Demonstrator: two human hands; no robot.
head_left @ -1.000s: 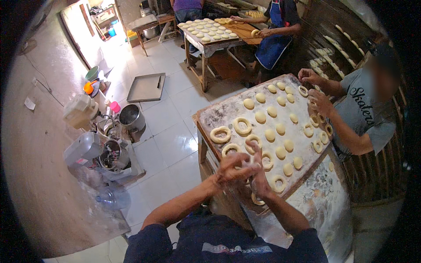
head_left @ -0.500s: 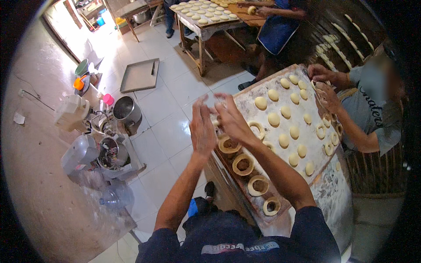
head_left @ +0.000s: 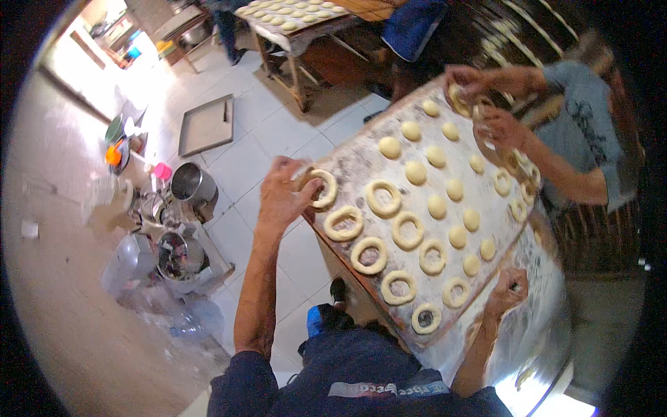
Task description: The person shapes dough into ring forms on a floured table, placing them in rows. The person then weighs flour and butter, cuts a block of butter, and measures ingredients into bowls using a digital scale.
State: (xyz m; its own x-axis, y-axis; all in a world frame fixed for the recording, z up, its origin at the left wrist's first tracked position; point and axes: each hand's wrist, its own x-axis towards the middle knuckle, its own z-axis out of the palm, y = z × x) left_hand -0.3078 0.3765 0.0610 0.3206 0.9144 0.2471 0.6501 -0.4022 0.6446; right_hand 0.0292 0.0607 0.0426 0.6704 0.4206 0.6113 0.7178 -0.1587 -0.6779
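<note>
Left hand (head_left: pixel 281 198): at the board's near left corner, thumb over a ring (head_left: pixel 333 187); blurred, so I cannot tell whether it grips or only touches.
Right hand (head_left: pixel 509 288): fingers curled in, nothing seen in it, just outside the right edge of the board (head_left: pixel 347 165).
Near rings (head_left: pixel 370 270): a row along the near edge, including the one under the thumb, and a second row just inside it.
Balls (head_left: pixel 415 173): in loose rows across the board's middle.
Corner risk: that ring sits so close to the corner that a careless push could tip it over the edge.
Dough risk: soft dough may pull out of round or thin if the thumb drags; a sideways nudge could press neighbours together until they stick.
Co-worker (head_left: pixel 583 139): at the far edge, hands (head_left: pixel 500 132) about dough there; two people sharing one board could jog it.
Surface: the board is floured, with grey, worn-looking patches near the left corner; a floured table (head_left: pixel 528 257) shows past the right edge.
Room: pale tiled floor (head_left: pixel 253 156) with a flat tray (head_left: pixel 206 125), a pot (head_left: pixel 193 186), a blurred mixer (head_left: pixel 132 260), and another table (head_left: pixel 297 43) bearing dough rounds.
</note>
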